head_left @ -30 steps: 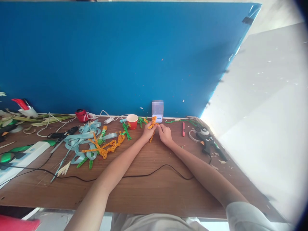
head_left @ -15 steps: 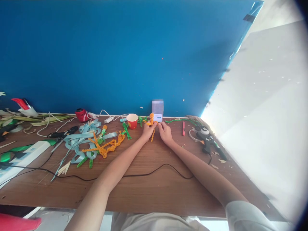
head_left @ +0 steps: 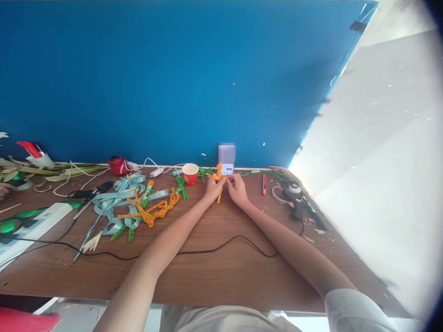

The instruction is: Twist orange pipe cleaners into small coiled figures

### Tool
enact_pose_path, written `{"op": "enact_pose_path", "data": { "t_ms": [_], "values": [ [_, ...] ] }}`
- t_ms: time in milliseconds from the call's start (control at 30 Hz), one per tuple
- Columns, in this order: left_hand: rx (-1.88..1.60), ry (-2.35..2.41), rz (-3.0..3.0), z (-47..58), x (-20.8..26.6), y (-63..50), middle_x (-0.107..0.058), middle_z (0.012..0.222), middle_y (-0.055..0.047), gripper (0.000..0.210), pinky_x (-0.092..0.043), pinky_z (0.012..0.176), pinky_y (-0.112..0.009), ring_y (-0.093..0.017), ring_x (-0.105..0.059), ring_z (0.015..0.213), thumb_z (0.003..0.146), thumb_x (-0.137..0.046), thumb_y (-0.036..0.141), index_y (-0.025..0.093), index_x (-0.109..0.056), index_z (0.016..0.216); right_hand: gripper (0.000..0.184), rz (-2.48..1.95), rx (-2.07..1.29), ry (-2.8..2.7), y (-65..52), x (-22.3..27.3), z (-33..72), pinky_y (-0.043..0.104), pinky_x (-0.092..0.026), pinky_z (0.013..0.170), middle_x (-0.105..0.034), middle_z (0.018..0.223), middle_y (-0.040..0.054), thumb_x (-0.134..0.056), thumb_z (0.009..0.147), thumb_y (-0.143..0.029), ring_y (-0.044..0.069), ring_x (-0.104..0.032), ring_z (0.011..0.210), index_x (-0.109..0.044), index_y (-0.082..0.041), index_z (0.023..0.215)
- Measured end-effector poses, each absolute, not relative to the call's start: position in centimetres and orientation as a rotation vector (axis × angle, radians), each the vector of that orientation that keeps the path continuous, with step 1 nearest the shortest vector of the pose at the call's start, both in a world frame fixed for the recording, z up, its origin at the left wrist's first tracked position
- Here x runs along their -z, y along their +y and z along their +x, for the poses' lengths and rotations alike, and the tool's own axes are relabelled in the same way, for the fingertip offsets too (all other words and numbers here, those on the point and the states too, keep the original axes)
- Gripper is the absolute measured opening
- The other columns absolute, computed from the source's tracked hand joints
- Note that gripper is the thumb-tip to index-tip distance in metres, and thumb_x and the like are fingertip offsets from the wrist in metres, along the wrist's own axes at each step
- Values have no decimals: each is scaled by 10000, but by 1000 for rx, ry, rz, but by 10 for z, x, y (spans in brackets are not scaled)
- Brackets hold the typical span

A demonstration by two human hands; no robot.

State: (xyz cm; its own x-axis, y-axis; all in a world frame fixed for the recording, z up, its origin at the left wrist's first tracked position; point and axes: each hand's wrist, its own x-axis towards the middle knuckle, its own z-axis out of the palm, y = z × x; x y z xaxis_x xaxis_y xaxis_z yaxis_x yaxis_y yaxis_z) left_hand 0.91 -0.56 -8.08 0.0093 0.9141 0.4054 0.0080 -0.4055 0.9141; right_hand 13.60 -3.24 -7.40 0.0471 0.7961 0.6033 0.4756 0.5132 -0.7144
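Over the far middle of the table, my left hand (head_left: 213,189) is closed on an orange twisted-cord figure (head_left: 219,171). One loop stands above the fingers and a straight strand hangs below them. My right hand (head_left: 237,189) meets it from the right, its thumb and fingertips pinching an orange strand at the figure's side. The fingertips of both hands nearly touch and hide the figure's middle. Just behind the hands a phone (head_left: 227,159) leans upright against the blue wall. Left of them stand a red paper cup (head_left: 190,174) and a green cord figure (head_left: 181,188).
Pale blue ribbon (head_left: 119,198) and another orange cord piece (head_left: 152,214) lie tangled at left, near a white power strip (head_left: 41,226). A pink cutter (head_left: 264,185) and a glue gun (head_left: 297,207) lie at right. A black cable (head_left: 214,250) crosses the front. Another person's hand (head_left: 4,190) shows at the left edge.
The orange figure has shifted very slightly to the right, and my right fingertips have moved a little on it. Another person's hand has come into view at the left edge.
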Motion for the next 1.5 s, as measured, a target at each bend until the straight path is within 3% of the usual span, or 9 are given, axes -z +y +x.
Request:
{"op": "enact_pose_path", "data": {
  "t_ms": [200, 500, 767, 1100, 1300, 1500],
  "values": [
    [-1473, 1090, 1691, 9, 74, -11, -718, 925, -56, 153, -467, 795, -299, -202, -654, 857, 850, -643, 272, 176, -660, 968, 138, -1083, -464, -1520, -25, 78, 140, 320, -455, 719, -607, 880, 34, -480, 864, -347, 186, -540, 775, -537, -221, 858],
    [-1407, 1193, 1816, 18, 70, -13, -659, 756, -16, 47, -416, 717, -280, -179, -588, 726, 816, -650, 225, 179, -641, 815, 122, -1132, -457, -1393, -25, 82, 144, 341, -431, 733, -597, 865, 49, -492, 816, -306, 204, -520, 787, -550, -206, 853],
    [-1472, 1199, 1741, 19, 70, -16, -597, 662, 0, 124, -396, 693, -276, -161, -517, 645, 809, -657, 236, 187, -604, 709, 98, -1092, -445, -1439, -30, 77, 142, 340, -438, 782, -594, 898, 52, -509, 828, -301, 212, -530, 864, -553, -214, 839],
    [-1359, 881, 1696, 15, 78, -2, -705, 846, -41, 226, -487, 793, -293, -184, -629, 799, 838, -666, 346, 150, -697, 948, 219, -1074, -596, -1332, -22, 82, 142, 331, -492, 717, -634, 872, 46, -481, 853, -427, 194, -581, 778, -519, -216, 893],
    [-1378, 901, 1618, 14, 80, -3, -690, 812, -26, 220, -485, 773, -287, -164, -613, 757, 751, -757, 308, 146, -695, 886, 264, -1056, -715, -1305, -20, 84, 142, 305, -466, 555, -646, 797, 36, -460, 856, -449, 178, -570, 626, -527, -212, 953],
    [-1452, 945, 1425, 14, 81, -2, -719, 861, -72, 232, -510, 813, -331, -220, -666, 874, 791, -726, 346, 145, -695, 901, 247, -1050, -686, -1340, -22, 82, 141, 309, -495, 623, -681, 879, 59, -491, 840, -392, 189, -606, 721, -554, -203, 985]
  ]
}}
